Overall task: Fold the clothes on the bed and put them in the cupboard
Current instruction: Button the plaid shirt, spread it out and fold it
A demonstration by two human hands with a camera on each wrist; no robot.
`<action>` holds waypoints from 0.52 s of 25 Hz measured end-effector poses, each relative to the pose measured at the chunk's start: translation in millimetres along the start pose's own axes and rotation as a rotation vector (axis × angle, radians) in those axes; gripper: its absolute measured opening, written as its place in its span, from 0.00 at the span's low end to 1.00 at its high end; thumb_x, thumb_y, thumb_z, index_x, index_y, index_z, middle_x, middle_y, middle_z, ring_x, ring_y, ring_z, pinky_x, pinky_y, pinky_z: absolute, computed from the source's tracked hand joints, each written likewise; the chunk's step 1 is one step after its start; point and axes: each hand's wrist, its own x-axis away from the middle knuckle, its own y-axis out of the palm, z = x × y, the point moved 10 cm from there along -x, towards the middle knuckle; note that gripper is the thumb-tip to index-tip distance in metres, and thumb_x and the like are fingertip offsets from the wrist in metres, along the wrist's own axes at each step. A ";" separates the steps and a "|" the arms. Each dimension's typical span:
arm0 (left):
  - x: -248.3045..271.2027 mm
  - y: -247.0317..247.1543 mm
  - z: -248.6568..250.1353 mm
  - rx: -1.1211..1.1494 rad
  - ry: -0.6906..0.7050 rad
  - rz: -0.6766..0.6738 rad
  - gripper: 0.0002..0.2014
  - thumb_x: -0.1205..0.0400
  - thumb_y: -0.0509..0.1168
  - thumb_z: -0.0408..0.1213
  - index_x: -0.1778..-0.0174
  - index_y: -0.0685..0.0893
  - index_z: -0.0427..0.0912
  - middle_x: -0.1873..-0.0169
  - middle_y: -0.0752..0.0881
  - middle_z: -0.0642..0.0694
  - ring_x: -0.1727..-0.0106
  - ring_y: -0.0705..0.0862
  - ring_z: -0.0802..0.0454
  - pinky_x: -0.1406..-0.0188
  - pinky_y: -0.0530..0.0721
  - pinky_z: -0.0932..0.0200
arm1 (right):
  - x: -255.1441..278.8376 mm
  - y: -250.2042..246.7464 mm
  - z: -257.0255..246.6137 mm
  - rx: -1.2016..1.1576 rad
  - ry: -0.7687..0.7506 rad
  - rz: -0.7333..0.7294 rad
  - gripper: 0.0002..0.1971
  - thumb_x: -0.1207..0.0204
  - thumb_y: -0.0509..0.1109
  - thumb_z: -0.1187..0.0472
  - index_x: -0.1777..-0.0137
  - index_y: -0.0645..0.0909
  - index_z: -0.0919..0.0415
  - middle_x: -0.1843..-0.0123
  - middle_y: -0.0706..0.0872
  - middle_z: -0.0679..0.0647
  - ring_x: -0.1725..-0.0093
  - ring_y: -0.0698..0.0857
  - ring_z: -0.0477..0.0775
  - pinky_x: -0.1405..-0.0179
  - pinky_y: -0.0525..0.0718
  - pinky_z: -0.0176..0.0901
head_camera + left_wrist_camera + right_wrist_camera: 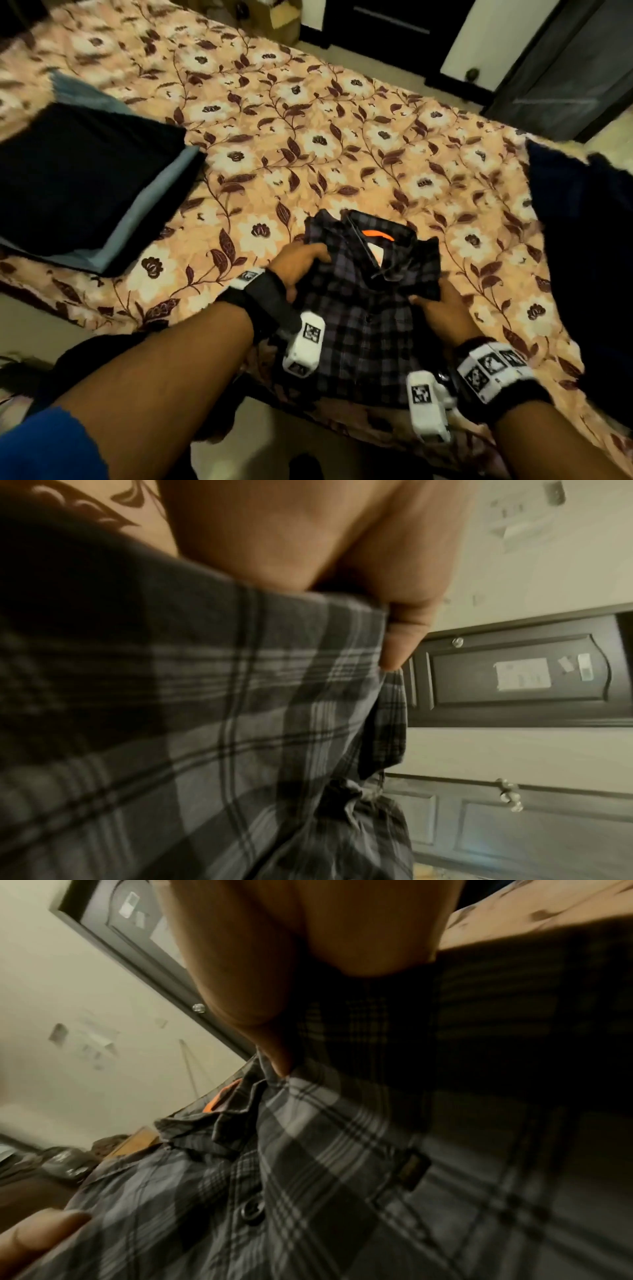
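A folded grey-and-black plaid shirt (363, 318) (205, 723) (342, 1177) lies at the near edge of the bed, collar away from me, with an orange label showing inside the collar. My left hand (298, 263) (308, 534) grips its left side, fingers curled over the fabric near the shoulder. My right hand (442, 308) (274, 961) grips the right side, thumb on top below the collar. Whether the shirt still touches the bed I cannot tell.
The floral bedcover (342, 137) stretches ahead. A folded stack of dark and blue-grey clothes (85, 192) sits at the left. A dark blue garment (582, 240) lies at the right edge. Dark cupboard doors (565, 68) and a cardboard box (281, 17) stand beyond the bed.
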 end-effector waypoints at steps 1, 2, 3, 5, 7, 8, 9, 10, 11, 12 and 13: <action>1.3 2.5 6.4 0.162 -0.016 -0.068 0.13 0.26 0.63 0.33 0.50 0.84 0.29 0.57 0.88 0.33 0.58 0.87 0.36 0.52 0.88 0.41 | -10.7 7.1 -24.5 -0.020 -0.061 -0.040 0.13 0.24 0.71 0.68 0.43 0.79 0.55 0.43 0.87 0.55 0.43 0.86 0.60 0.40 0.83 0.61; -1.9 0.6 17.5 0.308 -0.013 -0.112 0.15 0.24 0.59 0.33 0.47 0.84 0.29 0.55 0.88 0.31 0.57 0.87 0.35 0.51 0.88 0.41 | -26.6 16.8 -50.0 -0.050 -0.122 -0.084 0.13 0.23 0.70 0.68 0.43 0.78 0.52 0.43 0.87 0.53 0.43 0.86 0.57 0.41 0.83 0.59; -13.5 -12.3 32.5 0.399 0.025 -0.097 0.17 0.23 0.57 0.32 0.42 0.83 0.29 0.51 0.87 0.29 0.55 0.87 0.34 0.52 0.89 0.40 | -44.3 30.1 -79.2 -0.067 -0.182 -0.138 0.14 0.21 0.69 0.67 0.43 0.77 0.47 0.42 0.86 0.50 0.44 0.85 0.53 0.42 0.83 0.56; -38.1 -49.1 70.6 0.554 0.150 -0.024 0.22 0.22 0.56 0.29 0.32 0.79 0.32 0.42 0.85 0.26 0.49 0.87 0.32 0.54 0.89 0.38 | -84.0 66.6 -140.4 -0.065 -0.257 -0.277 0.13 0.20 0.67 0.65 0.46 0.76 0.43 0.44 0.85 0.46 0.46 0.85 0.49 0.45 0.83 0.53; -54.5 -87.0 110.2 0.623 0.282 0.055 0.22 0.20 0.54 0.25 0.32 0.80 0.35 0.41 0.86 0.28 0.47 0.88 0.31 0.55 0.89 0.37 | -121.6 101.6 -194.8 -0.030 -0.296 -0.358 0.11 0.18 0.66 0.64 0.43 0.75 0.47 0.44 0.85 0.46 0.47 0.85 0.48 0.46 0.84 0.52; -61.7 -108.7 132.1 0.641 0.356 0.111 0.22 0.20 0.53 0.22 0.32 0.80 0.37 0.41 0.86 0.30 0.45 0.87 0.31 0.52 0.88 0.35 | -144.6 124.5 -226.5 0.028 -0.332 -0.387 0.11 0.18 0.66 0.64 0.40 0.75 0.50 0.42 0.85 0.49 0.46 0.85 0.50 0.45 0.84 0.55; -68.4 -131.9 150.7 0.665 0.422 0.183 0.24 0.20 0.53 0.21 0.30 0.79 0.40 0.40 0.86 0.31 0.43 0.86 0.30 0.48 0.87 0.32 | -164.2 150.0 -259.4 0.117 -0.384 -0.416 0.11 0.18 0.66 0.64 0.39 0.74 0.52 0.41 0.84 0.53 0.45 0.85 0.53 0.42 0.83 0.58; -75.3 -155.8 166.7 0.698 0.464 0.262 0.25 0.20 0.53 0.19 0.29 0.78 0.42 0.39 0.86 0.32 0.41 0.86 0.30 0.45 0.85 0.30 | -182.3 175.8 -292.1 0.216 -0.433 -0.432 0.12 0.19 0.67 0.63 0.38 0.73 0.53 0.39 0.83 0.55 0.44 0.84 0.57 0.40 0.82 0.61; -81.0 -178.2 183.3 0.718 0.499 0.339 0.26 0.20 0.54 0.19 0.29 0.77 0.43 0.39 0.86 0.32 0.41 0.86 0.30 0.44 0.84 0.28 | -193.1 199.9 -326.7 0.311 -0.484 -0.444 0.13 0.19 0.67 0.62 0.37 0.73 0.53 0.38 0.82 0.56 0.42 0.83 0.60 0.39 0.81 0.61; -85.8 -201.0 201.4 0.734 0.524 0.412 0.26 0.21 0.55 0.18 0.29 0.77 0.43 0.40 0.86 0.33 0.42 0.86 0.30 0.43 0.83 0.27 | -204.3 223.7 -359.5 0.400 -0.530 -0.454 0.14 0.19 0.67 0.62 0.35 0.73 0.55 0.37 0.82 0.57 0.40 0.82 0.61 0.39 0.81 0.56; -93.1 -223.9 216.9 0.754 0.538 0.477 0.26 0.22 0.56 0.18 0.30 0.78 0.42 0.40 0.86 0.33 0.42 0.86 0.30 0.44 0.83 0.26 | -212.6 245.6 -390.0 0.489 -0.577 -0.469 0.16 0.20 0.68 0.63 0.34 0.73 0.57 0.37 0.81 0.57 0.38 0.81 0.59 0.41 0.79 0.48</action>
